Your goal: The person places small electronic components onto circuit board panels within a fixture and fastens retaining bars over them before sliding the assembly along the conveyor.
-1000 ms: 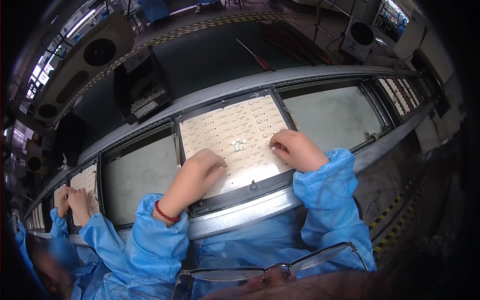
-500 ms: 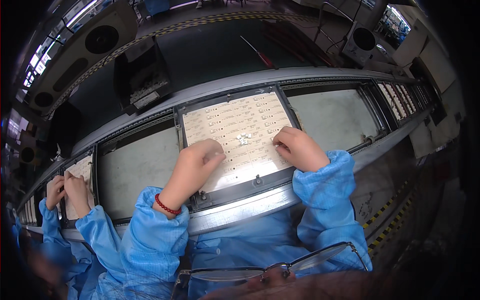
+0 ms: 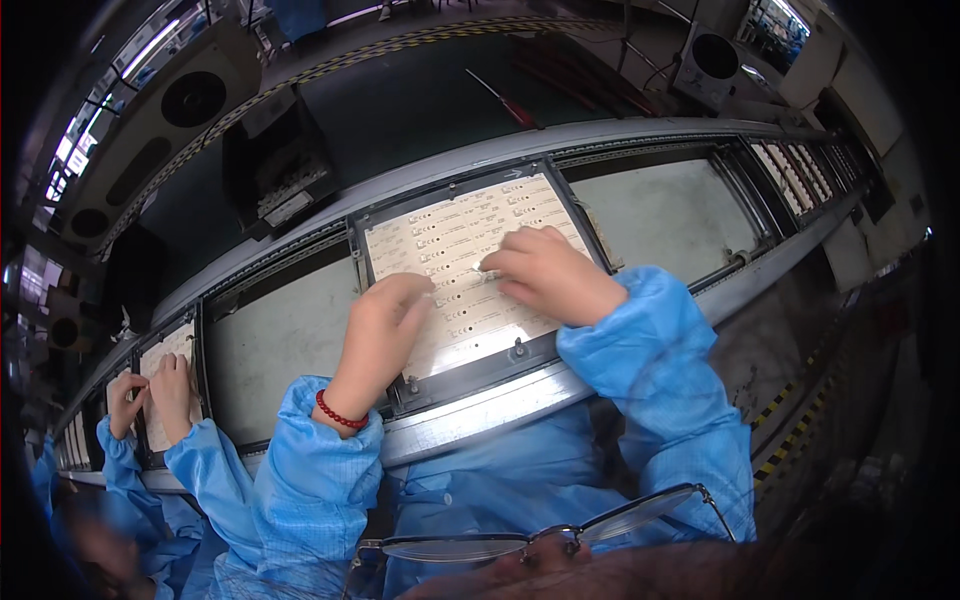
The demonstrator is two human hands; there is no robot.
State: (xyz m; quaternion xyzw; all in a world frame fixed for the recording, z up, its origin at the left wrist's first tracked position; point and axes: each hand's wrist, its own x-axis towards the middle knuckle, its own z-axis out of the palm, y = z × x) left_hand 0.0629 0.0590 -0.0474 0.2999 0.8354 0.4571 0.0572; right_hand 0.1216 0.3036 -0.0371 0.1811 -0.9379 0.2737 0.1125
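A cream panel [image 3: 470, 310] printed with repeated circuit patterns lies in a black frame [image 3: 455, 377] in front of me. My left hand [image 3: 382, 318], with a red bead bracelet at the wrist, bends over the panel's left part. Its thumb and fingers close toward each other; anything between them is hidden. Over the middle, my right hand [image 3: 555, 278] stretches its fingers down to small white pieces [image 3: 479, 268], mostly covered by them. Its thumb stands apart from the fingers, and I see nothing held.
A metal conveyor rail [image 3: 490, 415] runs along the near side. At the left, a co-worker's hands [image 3: 172, 400] work over another panel. Beyond the line are a dark bin [image 3: 275, 170], a red-handled screwdriver [image 3: 515, 110] and a speaker-like box [image 3: 712, 58]. More framed panels [image 3: 795, 180] sit far right.
My right hand has moved left from the panel's right side onto the small white pieces, its fingers spreading. My left hand has shifted slightly left. The view has tilted a little.
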